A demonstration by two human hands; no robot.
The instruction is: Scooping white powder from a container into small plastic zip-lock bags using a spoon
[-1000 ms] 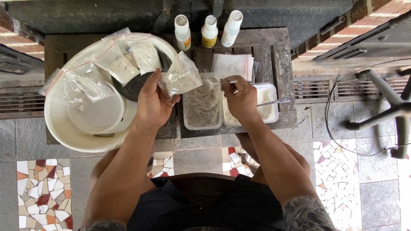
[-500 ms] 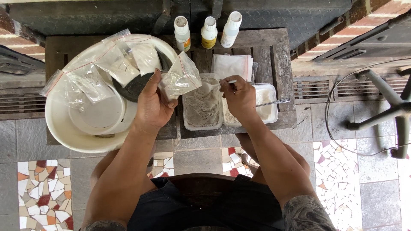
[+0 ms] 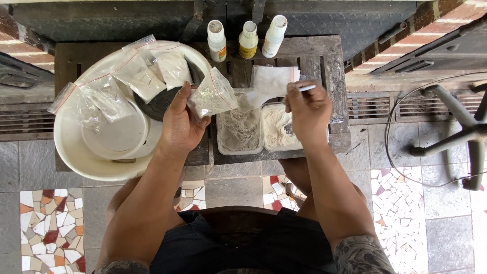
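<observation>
**Spooning powder into a small clear bag**

While the small clear bag is hanging open above the desk, pinched at its mouth by the fingers of the left hand, the right hand is bringing a white plastic spoon up to its opening. The fingers of the right hand are clamped together on the spoon's handle, and the bowl of the spoon is pointing left, just touching or nearly touching the bag's edge; I cannot tell whether it is carrying powder. The bag is already holding a little pale powder in its lower corner.

Just below the bag and spoon, two clear rectangular tubs are sitting side by side on the desk: the left tub is holding greyish powder, the right tub a whiter one. By my reading, the filling step is in hand, and the next move is calling for a steady tilt of the spoon inside the mouth, with the left fingers keeping it spread.

Further left, a wide white basin is holding several filled zip bags. Three small bottles are standing at the desk's far edge.
</observation>
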